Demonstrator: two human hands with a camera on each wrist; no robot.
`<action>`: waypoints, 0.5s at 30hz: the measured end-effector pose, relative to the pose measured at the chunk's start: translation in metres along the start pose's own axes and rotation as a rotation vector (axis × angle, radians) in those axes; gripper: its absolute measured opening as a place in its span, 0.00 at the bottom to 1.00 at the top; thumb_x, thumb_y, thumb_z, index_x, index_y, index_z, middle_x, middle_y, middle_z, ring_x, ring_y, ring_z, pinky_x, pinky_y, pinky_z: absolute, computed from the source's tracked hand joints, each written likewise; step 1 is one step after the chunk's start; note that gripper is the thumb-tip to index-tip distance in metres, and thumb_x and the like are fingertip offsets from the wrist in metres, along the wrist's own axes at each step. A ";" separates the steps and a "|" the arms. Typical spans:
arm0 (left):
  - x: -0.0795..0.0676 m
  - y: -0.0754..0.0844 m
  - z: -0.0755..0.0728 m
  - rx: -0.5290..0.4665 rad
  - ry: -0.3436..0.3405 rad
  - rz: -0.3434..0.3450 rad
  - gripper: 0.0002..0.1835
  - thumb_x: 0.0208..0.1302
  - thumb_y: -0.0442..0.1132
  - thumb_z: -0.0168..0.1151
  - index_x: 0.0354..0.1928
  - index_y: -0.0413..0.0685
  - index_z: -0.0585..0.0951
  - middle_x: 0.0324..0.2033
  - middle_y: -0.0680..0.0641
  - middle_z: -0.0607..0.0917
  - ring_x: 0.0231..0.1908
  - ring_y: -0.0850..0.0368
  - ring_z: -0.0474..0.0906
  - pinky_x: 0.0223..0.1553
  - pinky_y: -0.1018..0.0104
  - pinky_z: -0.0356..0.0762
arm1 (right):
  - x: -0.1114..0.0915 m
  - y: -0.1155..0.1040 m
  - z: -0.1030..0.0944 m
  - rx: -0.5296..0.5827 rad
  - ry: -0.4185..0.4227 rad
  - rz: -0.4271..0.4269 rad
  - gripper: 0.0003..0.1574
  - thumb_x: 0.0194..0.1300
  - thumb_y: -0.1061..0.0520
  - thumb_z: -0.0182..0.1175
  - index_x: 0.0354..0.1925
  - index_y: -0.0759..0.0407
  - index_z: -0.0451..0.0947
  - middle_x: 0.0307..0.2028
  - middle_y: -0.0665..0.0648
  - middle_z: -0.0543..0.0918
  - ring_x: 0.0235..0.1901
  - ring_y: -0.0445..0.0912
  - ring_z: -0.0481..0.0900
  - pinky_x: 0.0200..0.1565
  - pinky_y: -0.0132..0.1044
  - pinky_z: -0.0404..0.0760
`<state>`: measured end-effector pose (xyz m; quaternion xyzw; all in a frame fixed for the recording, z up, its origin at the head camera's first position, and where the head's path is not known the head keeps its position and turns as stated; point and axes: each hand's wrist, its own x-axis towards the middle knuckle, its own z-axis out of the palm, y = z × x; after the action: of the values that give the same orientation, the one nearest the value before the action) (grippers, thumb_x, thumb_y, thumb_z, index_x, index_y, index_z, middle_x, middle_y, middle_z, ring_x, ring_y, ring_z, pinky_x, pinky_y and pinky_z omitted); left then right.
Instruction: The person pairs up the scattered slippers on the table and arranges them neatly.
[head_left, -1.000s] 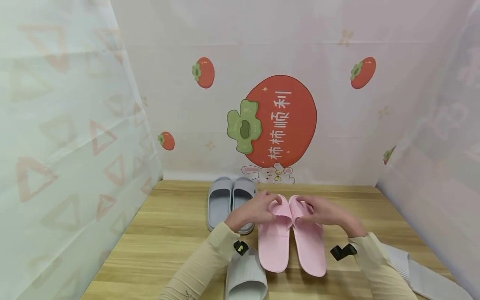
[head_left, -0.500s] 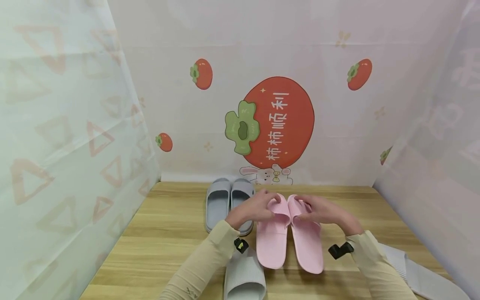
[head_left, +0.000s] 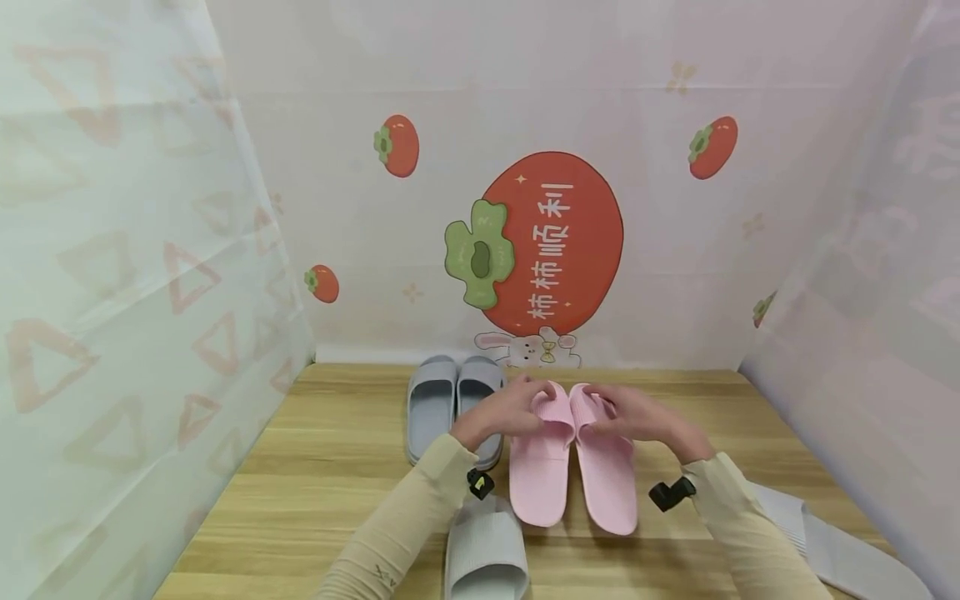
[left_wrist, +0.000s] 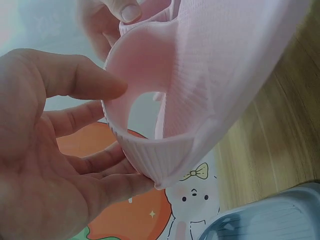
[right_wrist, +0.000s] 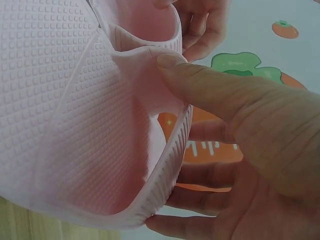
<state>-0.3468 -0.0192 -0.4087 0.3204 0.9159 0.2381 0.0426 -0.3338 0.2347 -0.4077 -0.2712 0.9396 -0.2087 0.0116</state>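
A pair of pink slippers stands side by side near the middle of the table in the head view, ribbed straps toward the back wall and heels toward me. My left hand (head_left: 510, 408) pinches the strap of the left pink slipper (head_left: 538, 487). In the left wrist view, its thumb is inside the strap (left_wrist: 150, 157) and its fingers lie along the outside. The right pink slipper (head_left: 609, 492) is held the same way by my right hand (head_left: 637, 414), thumb over the strap edge (right_wrist: 172, 155) in the right wrist view. Their toe ends nearly meet; the heels spread apart.
Left of the pink pair, grey-blue slippers (head_left: 431, 425) stand against the back wall, partly behind my left hand. One light grey slipper (head_left: 487, 542) lies near the front beside my left sleeve. Another pale slipper (head_left: 862, 558) lies at the right, partly covered by my right sleeve.
Both hands have slid the pink slippers a little farther back toward the wall, keeping their hold on the straps. The other slippers have stayed put; the head view has shifted slightly.
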 end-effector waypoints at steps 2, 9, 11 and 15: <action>0.000 -0.001 0.001 -0.001 0.000 -0.010 0.24 0.58 0.59 0.66 0.53 0.58 0.78 0.59 0.46 0.73 0.55 0.54 0.72 0.54 0.59 0.74 | 0.002 0.001 0.001 0.006 0.000 -0.014 0.45 0.55 0.39 0.71 0.64 0.59 0.72 0.51 0.56 0.82 0.42 0.46 0.75 0.46 0.43 0.75; 0.004 -0.004 0.001 0.003 -0.009 0.009 0.27 0.58 0.60 0.66 0.54 0.55 0.78 0.59 0.45 0.73 0.55 0.53 0.73 0.54 0.58 0.75 | 0.005 -0.001 0.002 0.028 -0.013 0.004 0.46 0.54 0.42 0.72 0.64 0.64 0.72 0.56 0.63 0.81 0.50 0.53 0.78 0.52 0.51 0.76; 0.005 -0.005 0.000 -0.002 -0.012 0.020 0.24 0.59 0.55 0.67 0.55 0.55 0.78 0.59 0.45 0.74 0.54 0.54 0.73 0.52 0.60 0.75 | 0.006 -0.001 0.001 0.031 -0.010 0.005 0.45 0.54 0.43 0.72 0.64 0.64 0.71 0.56 0.64 0.80 0.50 0.54 0.78 0.52 0.52 0.77; 0.010 -0.008 0.000 0.002 -0.027 0.029 0.23 0.57 0.42 0.65 0.56 0.54 0.77 0.56 0.47 0.75 0.51 0.56 0.72 0.47 0.65 0.74 | 0.008 0.000 0.000 0.044 -0.004 0.015 0.45 0.54 0.44 0.72 0.64 0.64 0.72 0.56 0.64 0.80 0.52 0.55 0.78 0.53 0.54 0.77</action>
<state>-0.3595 -0.0192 -0.4115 0.3369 0.9107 0.2335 0.0511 -0.3403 0.2311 -0.4073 -0.2642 0.9368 -0.2286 0.0211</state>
